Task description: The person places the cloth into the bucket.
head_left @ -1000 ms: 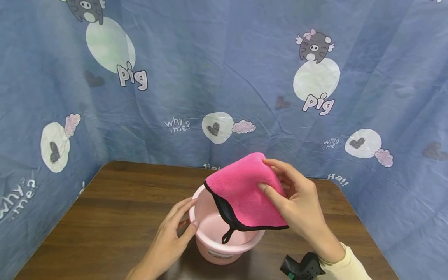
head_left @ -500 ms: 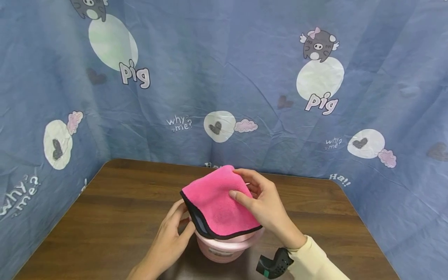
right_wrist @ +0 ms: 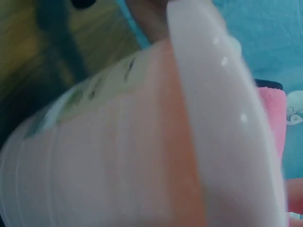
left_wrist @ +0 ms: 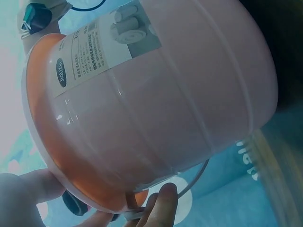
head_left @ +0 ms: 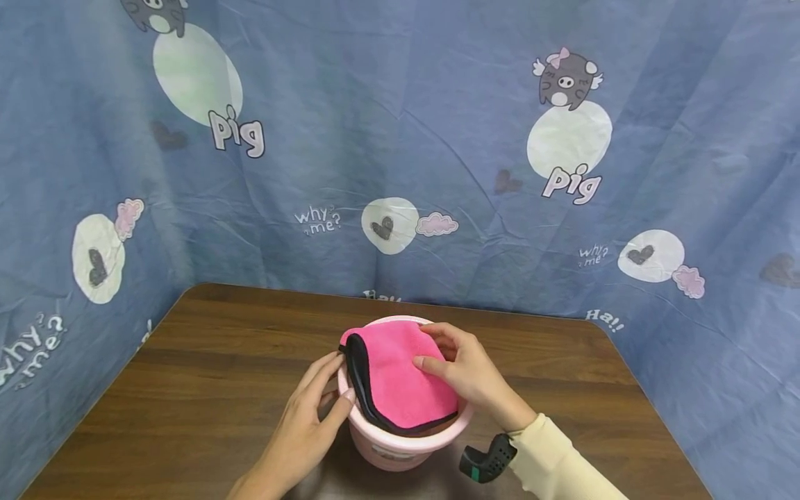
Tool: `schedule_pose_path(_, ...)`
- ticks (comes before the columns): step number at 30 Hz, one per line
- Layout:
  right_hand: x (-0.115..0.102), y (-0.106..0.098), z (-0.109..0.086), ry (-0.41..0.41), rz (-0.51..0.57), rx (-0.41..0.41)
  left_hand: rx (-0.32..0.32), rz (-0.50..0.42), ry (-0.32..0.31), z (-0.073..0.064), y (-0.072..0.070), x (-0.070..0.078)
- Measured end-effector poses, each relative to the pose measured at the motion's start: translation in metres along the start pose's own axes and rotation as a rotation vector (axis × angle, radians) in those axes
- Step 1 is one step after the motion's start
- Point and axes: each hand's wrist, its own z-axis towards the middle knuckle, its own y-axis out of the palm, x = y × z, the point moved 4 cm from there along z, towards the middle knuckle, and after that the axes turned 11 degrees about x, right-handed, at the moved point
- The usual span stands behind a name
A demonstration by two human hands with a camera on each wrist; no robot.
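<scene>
In the head view a pink towel [head_left: 400, 375] with black edging lies in the mouth of a pale pink bucket [head_left: 431, 441], its upper edge near the rim. My right hand [head_left: 465, 368] pinches the towel's right side between thumb and fingers. At the bucket's left rim, my left hand [head_left: 306, 417] grips with the thumb in front and fingers farther back. The left wrist view shows the bucket wall [left_wrist: 165, 104] with a printed label and the thumb at its rim. Only a strip of towel [right_wrist: 274, 109] shows past the rim in the right wrist view.
Beneath everything is a dark brown wooden table [head_left: 206, 368]. A blue curtain [head_left: 412, 139] with pig prints hangs behind it and along both sides. A black device [head_left: 487, 458] is at the right wrist, by a cream sleeve [head_left: 556, 458].
My right hand has moved left and down, bringing the towel from above the bucket's right side into its mouth. My left hand stays at the rim.
</scene>
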Motion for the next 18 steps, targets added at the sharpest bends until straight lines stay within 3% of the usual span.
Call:
schedule_pose_path(5, 0.000, 0.006, 0.001, -0.061, -0.153, -0.054, -0.008, 0.022, -0.009, 0.000, 0.001, -0.002)
schedule_pose_path(12, -0.005, 0.015, -0.001, -0.164, -0.386, -0.208, -0.005, 0.009, -0.008, 0.000, 0.003, -0.004)
schedule_pose_path(18, -0.007, 0.019, -0.007, -0.275, -0.527, -0.228, -0.014, -0.005, -0.003, 0.000, 0.004, -0.003)
